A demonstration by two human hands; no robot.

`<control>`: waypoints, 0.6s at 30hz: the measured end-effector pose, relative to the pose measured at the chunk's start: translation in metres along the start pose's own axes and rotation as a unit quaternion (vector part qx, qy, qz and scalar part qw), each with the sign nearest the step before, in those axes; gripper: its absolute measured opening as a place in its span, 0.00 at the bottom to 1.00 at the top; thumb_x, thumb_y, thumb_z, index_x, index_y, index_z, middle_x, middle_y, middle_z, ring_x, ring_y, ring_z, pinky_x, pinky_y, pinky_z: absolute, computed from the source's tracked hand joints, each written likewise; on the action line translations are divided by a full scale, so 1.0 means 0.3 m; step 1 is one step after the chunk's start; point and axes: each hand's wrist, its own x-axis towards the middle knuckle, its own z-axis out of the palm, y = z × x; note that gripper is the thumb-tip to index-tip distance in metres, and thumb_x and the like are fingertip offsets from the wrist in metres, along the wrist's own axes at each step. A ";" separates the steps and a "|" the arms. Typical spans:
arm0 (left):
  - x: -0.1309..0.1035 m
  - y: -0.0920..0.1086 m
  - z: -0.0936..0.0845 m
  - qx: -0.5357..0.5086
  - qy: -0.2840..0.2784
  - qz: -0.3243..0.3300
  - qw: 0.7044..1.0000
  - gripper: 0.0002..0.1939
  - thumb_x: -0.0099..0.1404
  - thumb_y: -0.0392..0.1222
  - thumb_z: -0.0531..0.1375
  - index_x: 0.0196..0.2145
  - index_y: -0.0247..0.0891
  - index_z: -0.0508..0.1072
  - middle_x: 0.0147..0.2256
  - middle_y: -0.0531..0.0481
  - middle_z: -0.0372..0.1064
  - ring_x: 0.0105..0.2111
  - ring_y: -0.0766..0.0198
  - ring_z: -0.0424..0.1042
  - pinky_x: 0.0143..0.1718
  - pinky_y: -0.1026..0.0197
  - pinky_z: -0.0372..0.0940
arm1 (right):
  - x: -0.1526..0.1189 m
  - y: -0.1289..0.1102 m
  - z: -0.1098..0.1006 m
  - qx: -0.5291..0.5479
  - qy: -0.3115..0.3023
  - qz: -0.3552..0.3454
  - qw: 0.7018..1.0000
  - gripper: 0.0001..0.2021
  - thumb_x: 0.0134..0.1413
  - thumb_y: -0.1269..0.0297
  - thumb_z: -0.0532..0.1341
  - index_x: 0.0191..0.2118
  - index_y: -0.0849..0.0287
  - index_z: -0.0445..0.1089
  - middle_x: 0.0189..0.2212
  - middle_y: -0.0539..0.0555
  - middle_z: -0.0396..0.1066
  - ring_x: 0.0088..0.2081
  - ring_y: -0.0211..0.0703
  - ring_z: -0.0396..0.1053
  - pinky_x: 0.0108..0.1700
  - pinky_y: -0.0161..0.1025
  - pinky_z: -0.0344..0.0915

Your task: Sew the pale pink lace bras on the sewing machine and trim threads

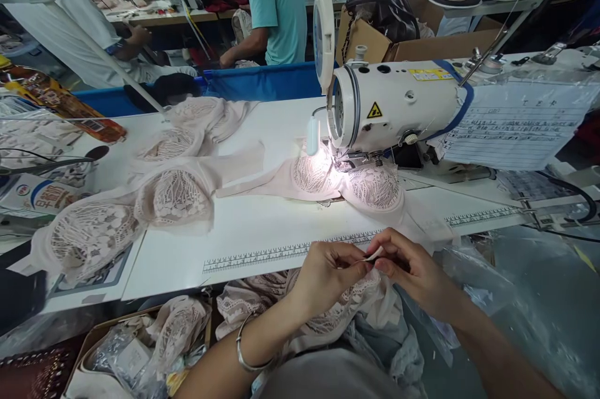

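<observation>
In front of the table's edge, my left hand (328,274) and my right hand (415,271) pinch a small pale fabric strip (374,254) between thumbs and fingertips. Whether the strip belongs to a larger piece is hard to see. Under my hands, pink lace bras (337,318) lie bunched over my lap. Just beyond, a pale pink lace bra (375,187) rests beneath the needle area of a white sewing machine (398,102), lit by its lamp. Neither hand touches that bra's cups.
More lace bras (173,192) lie on the table's left side, near a bottle of amber liquid (60,102). A printed ruler (262,258) runs along the front edge. A paper sheet (515,121) hangs at right. A box with lace pieces (140,349) stands lower left. Co-workers (276,5) are beyond.
</observation>
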 end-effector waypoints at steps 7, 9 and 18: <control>-0.003 -0.016 -0.009 0.001 0.011 -0.014 1.000 0.16 0.59 0.51 0.67 0.29 0.31 0.81 0.20 0.52 0.67 0.18 0.73 0.52 0.19 0.67 0.49 | -0.008 0.044 -0.009 0.000 0.107 -0.033 0.994 0.20 0.65 0.40 0.54 0.39 0.54 0.65 0.21 0.43 0.53 0.22 0.35 0.49 0.24 0.34 0.49; -0.001 -0.028 -0.013 0.004 0.019 -0.011 1.000 0.18 0.60 0.54 0.67 0.31 0.32 0.82 0.21 0.50 0.69 0.18 0.73 0.54 0.19 0.67 0.50 | -0.016 0.082 -0.030 0.001 0.097 -0.046 0.994 0.27 0.61 0.32 0.50 0.36 0.54 0.65 0.20 0.43 0.49 0.20 0.35 0.46 0.24 0.35 0.48; 0.019 -0.016 -0.087 -0.055 -0.032 0.078 0.995 0.27 0.63 0.63 0.64 0.43 0.33 0.78 0.40 0.39 0.78 0.39 0.57 0.76 0.42 0.58 0.70 | -0.113 0.151 -0.056 -0.126 -0.145 -0.059 0.980 0.29 0.62 0.38 0.53 0.18 0.55 0.56 0.20 0.49 0.55 0.23 0.40 0.57 0.28 0.38 0.57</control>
